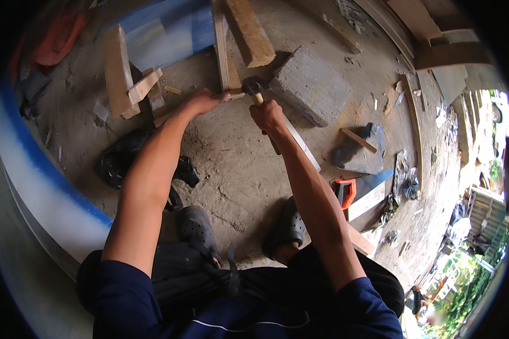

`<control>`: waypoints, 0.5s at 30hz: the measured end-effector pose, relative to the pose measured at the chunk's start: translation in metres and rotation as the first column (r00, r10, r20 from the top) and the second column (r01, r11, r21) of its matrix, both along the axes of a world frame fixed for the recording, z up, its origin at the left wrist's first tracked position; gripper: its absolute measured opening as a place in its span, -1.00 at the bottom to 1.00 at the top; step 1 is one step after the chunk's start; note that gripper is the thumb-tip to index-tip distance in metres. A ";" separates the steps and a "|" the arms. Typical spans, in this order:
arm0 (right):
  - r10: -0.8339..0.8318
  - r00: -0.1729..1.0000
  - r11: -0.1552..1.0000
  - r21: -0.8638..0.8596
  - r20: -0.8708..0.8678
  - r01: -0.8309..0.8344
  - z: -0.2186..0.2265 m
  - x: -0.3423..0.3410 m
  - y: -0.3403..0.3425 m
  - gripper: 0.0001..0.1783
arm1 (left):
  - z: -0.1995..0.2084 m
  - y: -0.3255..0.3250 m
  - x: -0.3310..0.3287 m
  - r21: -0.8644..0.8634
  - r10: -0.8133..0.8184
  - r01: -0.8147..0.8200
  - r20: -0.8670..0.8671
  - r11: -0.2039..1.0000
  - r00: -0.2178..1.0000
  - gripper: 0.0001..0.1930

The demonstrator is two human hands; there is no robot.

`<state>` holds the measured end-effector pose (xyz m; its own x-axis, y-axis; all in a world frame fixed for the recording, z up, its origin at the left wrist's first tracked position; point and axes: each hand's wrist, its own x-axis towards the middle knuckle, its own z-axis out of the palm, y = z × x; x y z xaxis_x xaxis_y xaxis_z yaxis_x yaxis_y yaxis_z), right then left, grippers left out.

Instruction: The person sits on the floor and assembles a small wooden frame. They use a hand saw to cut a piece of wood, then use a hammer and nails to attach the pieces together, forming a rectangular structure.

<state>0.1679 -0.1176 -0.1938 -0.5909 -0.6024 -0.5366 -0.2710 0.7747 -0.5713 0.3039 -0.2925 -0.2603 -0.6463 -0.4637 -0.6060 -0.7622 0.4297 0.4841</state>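
Observation:
My right hand (267,116) is closed around the handle of a hammer (253,86), its dark head pointing away from me. The head is close to the near end of a narrow upright-looking plank (223,51). My left hand (202,103) reaches to the same end, its fingers closed on a short wood strip (236,96). Whether a nail sits between those fingers is too small to tell. A thicker wood beam (249,34) lies just beyond the hammer. Below my right hand, a pale straight strip (303,148) is partly hidden by the forearm.
A grey concrete block (311,85) lies right of the hammer. Farther right are a dark stone (361,150) with a wood scrap and a saw with an orange-and-black handle (346,193). Joined wood pieces (120,73) and a black bag (124,158) lie left. A blue-white panel (167,34) lies ahead.

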 end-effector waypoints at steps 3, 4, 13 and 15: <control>-0.150 0.988 0.985 -0.079 0.048 0.153 -0.001 -0.003 0.015 -0.62 | -0.005 0.001 0.001 -0.007 0.006 -0.007 -0.075 1.000 0.997 -0.11; -0.182 0.983 0.979 -0.089 0.024 0.183 -0.010 -0.001 0.021 -0.63 | -0.011 -0.005 0.005 -0.021 0.010 -0.012 -0.100 1.000 0.995 -0.12; -0.099 0.975 0.988 0.098 -0.200 0.121 -0.050 0.023 0.104 -0.62 | 0.023 0.039 -0.009 -0.605 -0.088 -0.116 -0.297 0.788 0.951 -0.51; -0.072 0.971 0.991 0.098 -0.226 0.096 -0.053 0.030 0.107 -0.62 | 0.027 0.051 -0.012 -0.670 -0.220 -0.123 -0.403 0.732 0.888 -0.61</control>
